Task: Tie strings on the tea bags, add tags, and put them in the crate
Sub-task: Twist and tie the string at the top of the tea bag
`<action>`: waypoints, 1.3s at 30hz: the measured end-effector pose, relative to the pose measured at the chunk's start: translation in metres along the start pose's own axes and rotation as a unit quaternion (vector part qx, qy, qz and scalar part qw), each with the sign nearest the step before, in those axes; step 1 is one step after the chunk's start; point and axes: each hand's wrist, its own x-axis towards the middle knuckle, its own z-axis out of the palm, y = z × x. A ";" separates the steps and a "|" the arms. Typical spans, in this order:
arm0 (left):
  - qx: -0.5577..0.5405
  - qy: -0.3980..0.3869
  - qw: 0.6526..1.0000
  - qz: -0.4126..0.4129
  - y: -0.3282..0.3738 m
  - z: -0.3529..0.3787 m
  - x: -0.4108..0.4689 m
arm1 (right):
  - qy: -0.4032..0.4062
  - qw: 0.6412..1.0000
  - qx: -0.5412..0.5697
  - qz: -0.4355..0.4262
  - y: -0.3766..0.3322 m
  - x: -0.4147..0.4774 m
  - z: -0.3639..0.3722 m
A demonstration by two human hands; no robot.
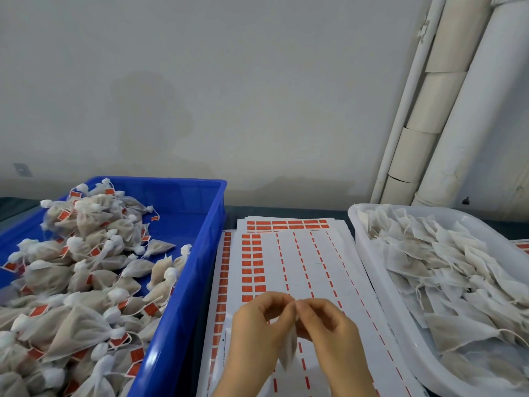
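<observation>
A white tea bag (288, 349) hangs between my hands over the tag sheets. My left hand (254, 325) and my right hand (329, 325) meet at its top, fingertips curled and pinching the bag's neck; the string itself is too fine to make out. Sheets of orange tags (259, 262) lie flat under my hands, most rows peeled away. A blue crate (200, 224) on the left holds a heap of tied tea bags with orange tags (86, 267). A white tray (372, 267) on the right holds several untied tea bags (443, 267).
A plain grey wall rises behind the table. White pipes and stacked cardboard tubes (438, 110) stand at the back right. More tag sheets (522, 246) peek out beyond the white tray. Both containers flank the sheets closely.
</observation>
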 end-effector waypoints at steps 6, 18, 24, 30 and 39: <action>0.076 0.003 0.995 0.063 -0.001 0.000 -0.002 | -0.021 0.999 -0.028 0.005 -0.015 0.005 -0.013; -0.131 0.047 0.990 -0.008 -0.004 0.016 -0.008 | -0.054 0.995 -0.007 0.088 -0.020 0.004 -0.005; -0.151 0.040 0.986 -0.052 -0.003 0.015 -0.009 | -0.128 0.987 -0.033 0.087 -0.031 0.009 -0.019; -0.153 -0.005 0.986 -0.062 0.001 0.012 -0.009 | -0.200 0.978 -0.046 0.027 -0.041 0.016 -0.031; -0.381 -0.074 0.903 -0.185 0.011 0.006 -0.010 | -0.199 0.974 0.074 0.077 -0.034 0.023 -0.029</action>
